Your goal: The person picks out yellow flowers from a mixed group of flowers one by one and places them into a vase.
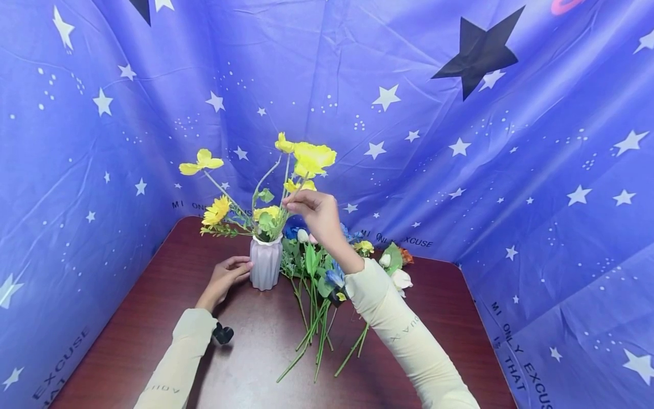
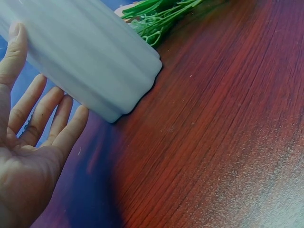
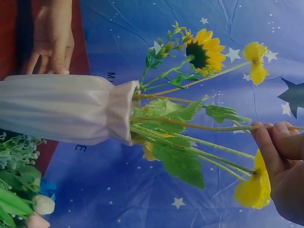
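Observation:
A pale, pleated vase (image 1: 265,264) stands upright on the table, holding several yellow flowers and green leaves. My left hand (image 1: 230,277) is at the vase's left side, fingers extended and fingertips at its wall; the left wrist view shows the palm turned up beside the vase (image 2: 90,57). Above the rim, my right hand (image 1: 315,213) pinches a flower stem (image 3: 209,127) between thumb and forefinger. That stem runs down into the mouth of the vase (image 3: 57,109). A sunflower (image 3: 205,52) and a small yellow bloom (image 1: 201,162) lean out to the left.
Right of the vase lies a pile of loose flowers (image 1: 311,267), blue, white and orange, with green stems pointing toward the front. The dark red wooden table (image 1: 255,352) meets a purple star-printed cloth (image 1: 327,85) at its back and sides.

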Available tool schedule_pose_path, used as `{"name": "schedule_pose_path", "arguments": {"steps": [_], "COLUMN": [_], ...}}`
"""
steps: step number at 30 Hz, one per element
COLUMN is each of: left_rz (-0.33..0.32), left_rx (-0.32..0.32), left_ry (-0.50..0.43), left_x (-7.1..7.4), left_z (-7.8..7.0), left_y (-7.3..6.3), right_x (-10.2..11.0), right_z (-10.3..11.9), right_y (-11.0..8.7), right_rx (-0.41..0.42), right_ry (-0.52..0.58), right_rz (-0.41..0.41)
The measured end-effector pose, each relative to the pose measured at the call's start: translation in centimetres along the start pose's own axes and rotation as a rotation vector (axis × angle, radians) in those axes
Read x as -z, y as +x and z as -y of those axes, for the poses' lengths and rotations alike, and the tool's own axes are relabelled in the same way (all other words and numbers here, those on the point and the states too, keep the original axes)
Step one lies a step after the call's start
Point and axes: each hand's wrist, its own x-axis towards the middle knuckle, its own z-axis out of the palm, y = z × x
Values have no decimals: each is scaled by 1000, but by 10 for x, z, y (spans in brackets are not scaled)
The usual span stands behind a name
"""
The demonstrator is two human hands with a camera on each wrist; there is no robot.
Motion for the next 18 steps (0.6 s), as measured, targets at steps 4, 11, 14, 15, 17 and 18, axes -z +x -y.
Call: {"name": "schedule_pose_path", "arguments": {"steps": [4,11,14,15,17,18], "left_rz": [-1,-2,-6,-7,-9,-11], "left_rx": [-1,4,9,11,11,10], "left_ry": [-6,-1,0,0,-1,-4], "left_x": [0,0,0,0,0,-1], "left_z": [0,0,0,0,0,0], "left_y": [0,0,0,0,0,0], "right_x": [-4,-12,-16,-17,-20,-21], "right_z": [-3,-5,-8,-8,-10,-11], "right_y": [0,-5,-8,-9,-11,-11], "right_rx": [6,-47,-70,-73,-79,-80], "right_ry": [2,-86,-112,-116,-128,-136], "right_rz": [16,39,54,58,66,70]}}
